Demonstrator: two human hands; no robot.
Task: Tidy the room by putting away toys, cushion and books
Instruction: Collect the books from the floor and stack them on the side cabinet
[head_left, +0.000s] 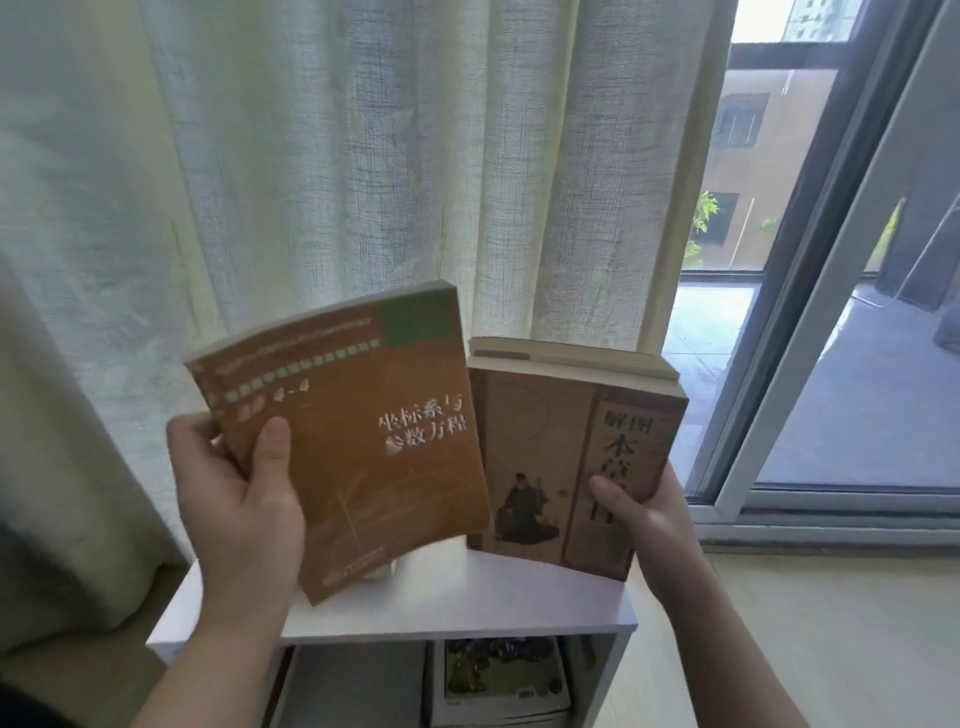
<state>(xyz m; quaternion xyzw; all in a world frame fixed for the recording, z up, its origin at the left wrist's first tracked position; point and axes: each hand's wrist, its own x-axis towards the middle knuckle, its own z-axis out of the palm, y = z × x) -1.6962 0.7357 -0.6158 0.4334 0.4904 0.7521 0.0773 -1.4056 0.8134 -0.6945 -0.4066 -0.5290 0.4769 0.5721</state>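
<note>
Lower compartment: under the top board of the white shelf unit (467, 605), a picture-covered book (501, 675) lying flat on the right, a plain grey item (358, 686) lying flat to its left; too blurred to tell what the grey one is.
Shelf top: pale board, directly below both raised books.
Left hand (236, 514): wrapped round the lower left edge of the orange book (363, 457), thumb pressed flat on the front cover, the other fingers curled behind it out of sight.
Orange book: raised above the left half of the shelf top, cover toward the camera, tilted with its top leaning right, white characters on the cover, green patch at its far right corner; right edge just beside the brown book (540, 457).
Right hand (652, 519): gripping the lower right part of the brown book, thumb lying across the cover, remaining fingers hidden behind.
Brown book: over the right half of the shelf top, cover facing the camera, seated figure printed low on the left; whether its bottom edge touches the board cannot be told.
Paler books (576, 358): stacked right behind the brown one, only their top edges showing.
Floor (831, 649): light boards to the right of the shelf.
Curtain (363, 156): pale, pleated, hanging behind the shelf across the left and centre.
Sliding door frame (810, 332): grey, far right, glass on either side.
Building (769, 145): tan wall with windows, seen through the glass.
</note>
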